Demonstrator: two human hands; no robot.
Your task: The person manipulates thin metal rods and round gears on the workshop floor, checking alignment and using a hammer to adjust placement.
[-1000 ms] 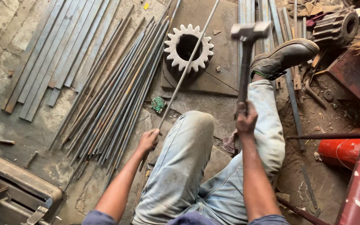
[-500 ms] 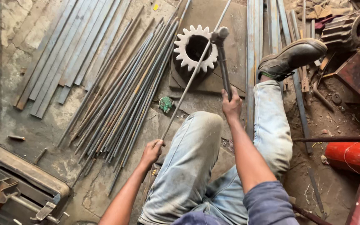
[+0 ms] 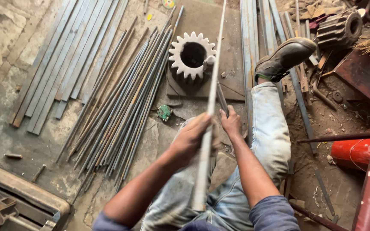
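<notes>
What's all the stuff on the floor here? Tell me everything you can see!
Gear: one, pale grey, on a dark steel plate, top middle.
Thin rods: a big bundle, grey and rusty, left of the gear.
Flat bars: several, grey, upper left.
Hammer: one, dark handle, head by the gear.
Long rod: one, grey, raised towards the camera.
Dark gear: one, rusty, top right.
Cylinder: one, red, right.
Machine: one, grey, bottom left.
Boot: one, black, right of the plate.
Left hand: grips the long rod.
Right hand: holds the hammer handle.
</notes>
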